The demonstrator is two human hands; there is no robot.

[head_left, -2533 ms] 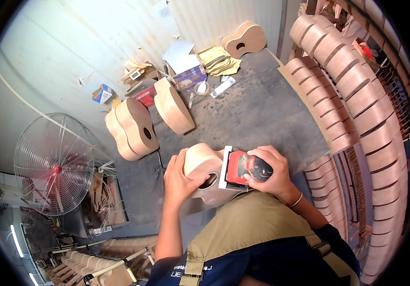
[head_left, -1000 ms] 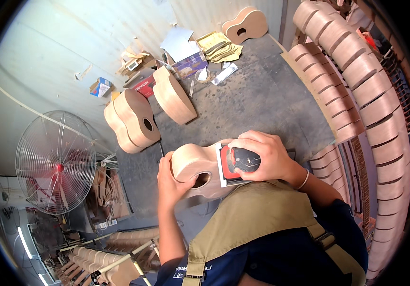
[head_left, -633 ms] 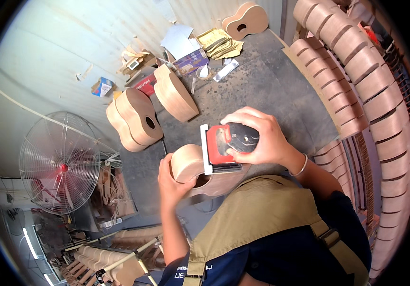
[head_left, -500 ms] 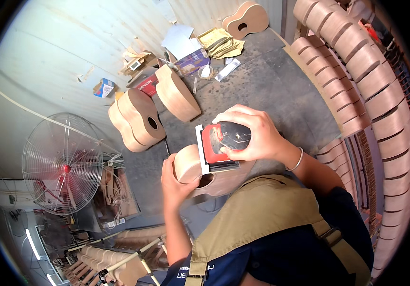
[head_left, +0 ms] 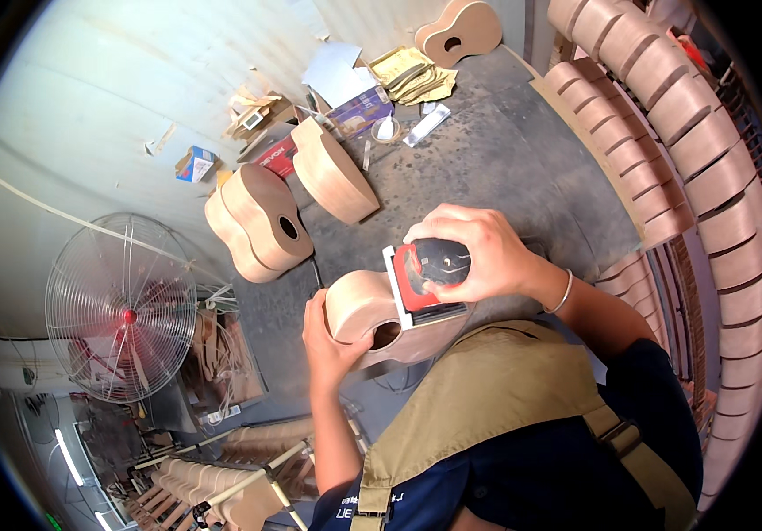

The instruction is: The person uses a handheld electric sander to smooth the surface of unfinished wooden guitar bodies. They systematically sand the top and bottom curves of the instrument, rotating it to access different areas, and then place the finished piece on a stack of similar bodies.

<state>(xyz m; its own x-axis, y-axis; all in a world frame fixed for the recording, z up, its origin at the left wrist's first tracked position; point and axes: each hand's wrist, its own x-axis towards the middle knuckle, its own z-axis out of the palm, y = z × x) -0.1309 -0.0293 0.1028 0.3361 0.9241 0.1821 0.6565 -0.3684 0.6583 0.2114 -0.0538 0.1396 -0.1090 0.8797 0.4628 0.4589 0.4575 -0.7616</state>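
Note:
A small wooden guitar body (head_left: pixel 359 299) lies tilted on its edge close to my apron, its curved side up and its round sound hole toward me. My left hand (head_left: pixel 328 341) grips its rounded end, thumb near the sound hole. In my right hand (head_left: pixel 483 252) is a red and black electric sander (head_left: pixel 425 274), its flat pad resting on the waist of the guitar's side. Part of the body is hidden under the sander and my right arm. Two more guitar bodies, one with its sound hole showing (head_left: pixel 257 223) and one on edge (head_left: pixel 335 173), stand farther left.
The dark workbench (head_left: pixel 523 159) also bears a yellow stack of sheets (head_left: pixel 416 78), a purple box (head_left: pixel 359 111) and another guitar body (head_left: pixel 459 34) at the back. A large fan (head_left: pixel 123 310) stands left. Racked guitar bodies (head_left: pixel 717 195) line the right, with more (head_left: pixel 222 487) lower left.
My right hand has slid the sander to the right along the guitar's side, uncovering more of the rounded end. My left hand keeps its grip on the body.

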